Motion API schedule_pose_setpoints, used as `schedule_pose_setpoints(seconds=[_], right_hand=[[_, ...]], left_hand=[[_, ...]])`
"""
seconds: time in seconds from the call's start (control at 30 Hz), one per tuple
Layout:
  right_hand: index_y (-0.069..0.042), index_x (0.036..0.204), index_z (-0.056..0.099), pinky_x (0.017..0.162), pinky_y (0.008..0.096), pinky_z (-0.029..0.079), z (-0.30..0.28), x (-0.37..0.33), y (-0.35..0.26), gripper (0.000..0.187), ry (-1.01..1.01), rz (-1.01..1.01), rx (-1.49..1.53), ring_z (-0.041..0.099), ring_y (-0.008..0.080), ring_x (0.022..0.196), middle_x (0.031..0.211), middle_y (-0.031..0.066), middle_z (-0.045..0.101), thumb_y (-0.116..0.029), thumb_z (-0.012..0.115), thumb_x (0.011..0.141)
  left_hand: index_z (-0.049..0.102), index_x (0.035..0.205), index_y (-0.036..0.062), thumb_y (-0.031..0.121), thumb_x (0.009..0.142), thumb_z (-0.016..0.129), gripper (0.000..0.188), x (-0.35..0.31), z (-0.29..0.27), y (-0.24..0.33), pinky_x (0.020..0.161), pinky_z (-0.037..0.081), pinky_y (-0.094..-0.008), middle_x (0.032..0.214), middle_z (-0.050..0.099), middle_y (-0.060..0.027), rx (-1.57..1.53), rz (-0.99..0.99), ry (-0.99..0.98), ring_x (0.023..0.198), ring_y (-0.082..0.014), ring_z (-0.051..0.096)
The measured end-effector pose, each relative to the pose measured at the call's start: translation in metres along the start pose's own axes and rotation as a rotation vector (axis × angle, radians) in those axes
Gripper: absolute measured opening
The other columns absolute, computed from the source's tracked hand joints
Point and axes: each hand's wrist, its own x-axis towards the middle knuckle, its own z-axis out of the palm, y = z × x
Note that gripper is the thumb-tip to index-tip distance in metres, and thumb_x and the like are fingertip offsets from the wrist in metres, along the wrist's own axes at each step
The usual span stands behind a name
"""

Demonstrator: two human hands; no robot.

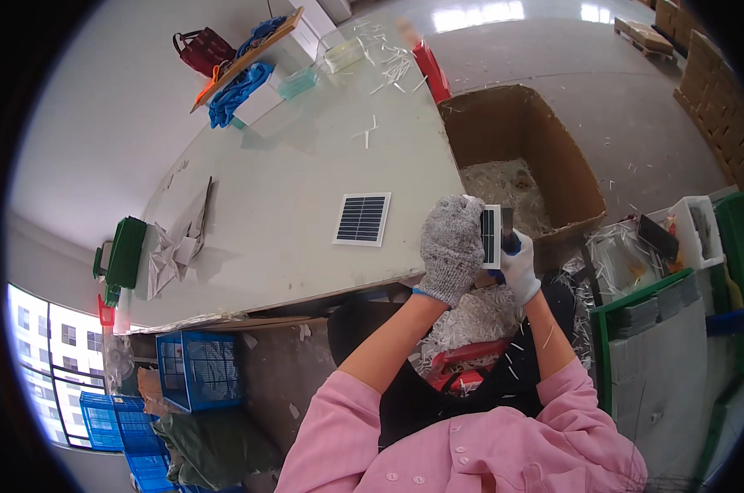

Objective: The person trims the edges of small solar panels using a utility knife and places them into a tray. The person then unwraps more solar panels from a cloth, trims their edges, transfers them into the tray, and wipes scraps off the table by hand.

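Note:
My left hand (452, 246), in a grey knitted glove, is closed on the edge of a small solar panel (490, 238) with dark cells and a white border. Opposite it, my right hand (520, 273), in a white glove with blue at the fingers, grips a flat grey blade (507, 220) along the panel's right side. The blade's handle is mostly hidden in the fingers. Both hands are just off the table's right edge, above my lap. A second solar panel (361, 219) lies face up on the pale table (298, 263) to their left.
A large open cardboard box (582, 177) with white strips inside stands beyond my hands. More strips lie in a clear bag (471, 320) at my lap, by a red object (462, 366). Blue crates (198, 370) sit at lower left, a green-edged rack (651, 329) at right.

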Motion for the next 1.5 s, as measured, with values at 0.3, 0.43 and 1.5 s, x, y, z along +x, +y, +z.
schedule_pose_setpoints(seconds=[0.3,0.43,1.5], right_hand=[[0.002,0.090,0.065,0.070,0.0245,0.048,0.026,-0.074,0.004,0.025,-0.436,0.138,-0.222,0.057,0.0062,0.076,0.082,0.0039,0.065,-0.011,0.077,0.073],[0.003,0.128,0.045,0.080,0.0331,0.049,0.036,-0.071,0.033,0.057,0.306,0.071,0.113,0.063,0.0178,0.092,0.103,0.0147,0.062,-0.008,0.071,0.079],[-0.001,0.086,0.057,0.043,0.0243,0.045,0.035,-0.035,0.014,0.008,0.219,-0.006,0.245,0.055,0.0088,0.048,0.066,0.0028,0.059,-0.004,0.064,0.086]], left_hand=[[0.062,0.105,0.0077,0.006,0.076,0.060,0.030,-0.006,0.003,-0.006,0.086,0.046,-0.0434,0.102,0.061,-0.0132,0.029,-0.025,0.023,0.097,-0.0330,0.058],[0.062,0.107,0.0076,0.007,0.077,0.059,0.030,-0.004,0.005,-0.001,0.086,0.046,-0.0433,0.103,0.060,-0.0126,-0.014,-0.009,0.100,0.097,-0.0323,0.057],[0.063,0.108,0.0095,0.015,0.081,0.059,0.029,-0.001,-0.006,-0.007,0.083,0.043,-0.0442,0.099,0.057,-0.0112,0.140,-0.010,0.019,0.096,-0.0307,0.054]])
